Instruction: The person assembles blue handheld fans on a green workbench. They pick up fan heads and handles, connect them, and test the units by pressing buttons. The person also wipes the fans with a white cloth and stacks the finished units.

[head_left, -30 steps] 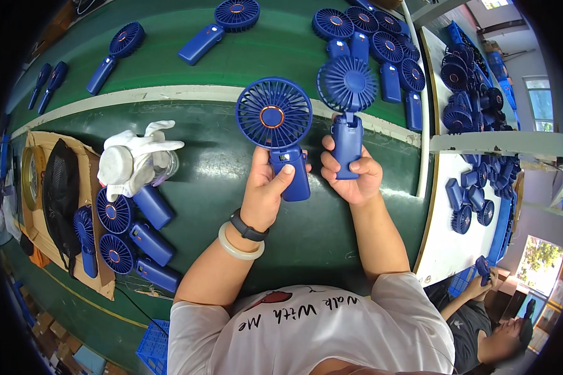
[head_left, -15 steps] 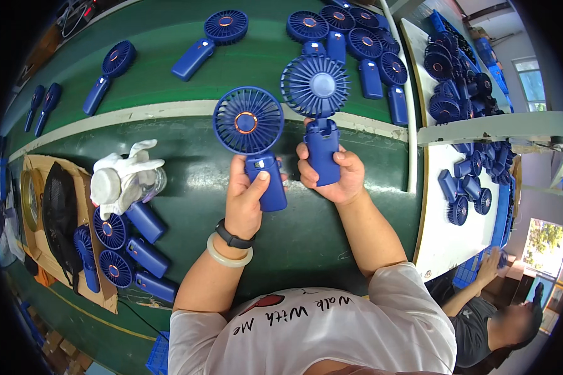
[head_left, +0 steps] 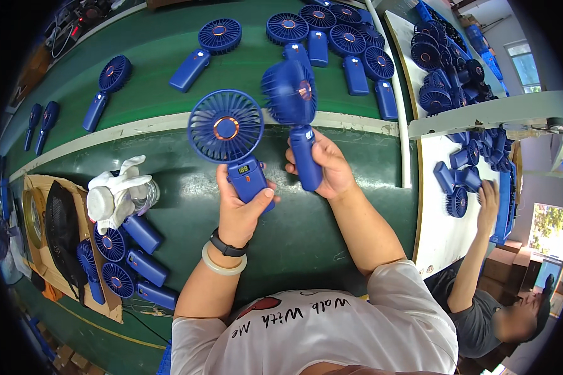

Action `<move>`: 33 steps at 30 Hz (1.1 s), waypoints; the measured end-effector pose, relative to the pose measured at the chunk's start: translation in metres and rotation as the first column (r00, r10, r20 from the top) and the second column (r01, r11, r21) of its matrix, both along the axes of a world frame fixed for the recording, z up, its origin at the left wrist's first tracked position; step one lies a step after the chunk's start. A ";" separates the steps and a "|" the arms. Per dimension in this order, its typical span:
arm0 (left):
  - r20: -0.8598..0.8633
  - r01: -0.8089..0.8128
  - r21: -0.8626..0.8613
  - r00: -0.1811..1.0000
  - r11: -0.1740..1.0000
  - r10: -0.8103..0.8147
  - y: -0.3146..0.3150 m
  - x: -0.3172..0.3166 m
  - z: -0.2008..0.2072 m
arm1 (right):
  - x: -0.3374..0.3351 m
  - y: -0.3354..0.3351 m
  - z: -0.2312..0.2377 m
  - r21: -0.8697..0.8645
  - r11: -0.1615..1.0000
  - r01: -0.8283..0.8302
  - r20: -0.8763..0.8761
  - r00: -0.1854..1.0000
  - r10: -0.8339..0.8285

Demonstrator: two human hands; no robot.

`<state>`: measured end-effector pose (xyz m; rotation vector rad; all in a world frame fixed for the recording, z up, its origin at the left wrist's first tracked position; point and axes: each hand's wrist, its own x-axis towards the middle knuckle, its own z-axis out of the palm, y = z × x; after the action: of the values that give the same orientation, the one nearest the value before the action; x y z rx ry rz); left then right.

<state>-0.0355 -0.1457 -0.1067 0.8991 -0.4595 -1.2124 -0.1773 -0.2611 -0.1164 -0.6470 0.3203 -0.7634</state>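
My left hand [head_left: 236, 215] is closed around the handle of a blue handheld fan [head_left: 226, 128]. Its round grille with a copper-coloured ring faces up, and a small display on the handle is lit. Beside it, my right hand [head_left: 333, 167] grips a second blue handheld fan [head_left: 303, 153] by the handle. That fan's head is turned partly sideways and its blades look blurred. Both fans are held above the dark green worktop [head_left: 294, 231], apart from each other.
Several blue fans [head_left: 220, 36] lie on the green belt [head_left: 150, 47] beyond a pale rail. At left, white gloves [head_left: 116, 194] drape over a clear jar [head_left: 145, 195] near more fans and cardboard [head_left: 109, 294]. On the right, a co-worker's hand [head_left: 489, 206] reaches over a white table [head_left: 438, 240] holding fans.
My right hand has turned its fan from back view to a sideways angle. The left fan has shifted slightly left, and its display now shows lit. The co-worker's arm has reached farther over the white table.
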 end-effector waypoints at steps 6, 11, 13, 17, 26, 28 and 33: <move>0.103 0.134 -0.071 0.987 0.988 -0.126 0.003 0.002 -0.010 | 0.002 0.004 0.007 -0.003 0.992 0.123 -0.229 0.966 -0.121; 0.137 0.279 0.129 0.945 0.952 -0.296 0.002 0.007 -0.005 | 0.005 0.010 0.010 -0.124 0.977 0.174 -0.336 0.919 -0.206; 0.161 0.255 0.061 0.952 0.965 -0.261 0.002 0.003 -0.008 | 0.004 0.009 0.012 -0.110 0.977 0.183 -0.314 0.926 -0.209; 0.041 0.218 -0.021 0.975 0.976 -0.217 0.000 0.005 -0.009 | 0.002 0.007 0.012 -0.112 0.981 0.158 -0.284 0.941 -0.184; 0.047 0.231 -0.021 0.972 0.973 -0.230 0.000 0.005 -0.008 | 0.002 0.010 0.010 -0.141 0.975 0.172 -0.317 0.925 -0.209; 0.062 0.228 -0.019 0.972 0.973 -0.226 0.000 0.004 -0.008 | 0.002 0.010 0.010 -0.141 0.974 0.178 -0.320 0.923 -0.215; 0.049 0.226 -0.017 0.973 0.974 -0.225 0.000 0.004 -0.006 | 0.004 0.011 0.012 -0.121 0.975 0.185 -0.319 0.923 -0.215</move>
<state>-0.0317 -0.1456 -0.1129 0.8744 -0.6249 -1.3922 -0.1732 -0.2498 -0.1046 -0.8371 0.6723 -0.8677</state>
